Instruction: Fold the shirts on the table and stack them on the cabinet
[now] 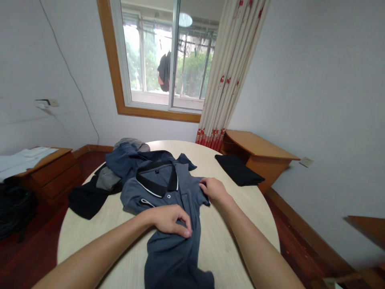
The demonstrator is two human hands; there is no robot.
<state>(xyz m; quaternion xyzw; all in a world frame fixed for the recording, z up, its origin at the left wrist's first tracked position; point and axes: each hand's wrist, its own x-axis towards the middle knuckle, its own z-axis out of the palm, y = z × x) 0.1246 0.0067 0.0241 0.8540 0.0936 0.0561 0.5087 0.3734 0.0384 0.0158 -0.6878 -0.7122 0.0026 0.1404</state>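
A dark grey polo shirt (186, 204) with a black, white-edged collar lies front up on a round pale table (240, 241). Its lower part stretches toward me and runs out of view at the bottom. My left hand (174, 220) rests on the middle of the shirt front, fingers curled against the cloth with the thumb close to them. At the sleeve on the right side, my right hand (213, 188) grips the fabric between thumb and fingers. Beyond the collar, part of the shirt overlaps a heap of other clothes.
Blue, grey and black clothes (123, 160) are heaped at the table's back left. A folded black garment (239, 169) lies at the right edge, beside a wooden desk (261, 146). A wooden cabinet (57, 172) stands left; a patterned curtain (228, 80) hangs behind.
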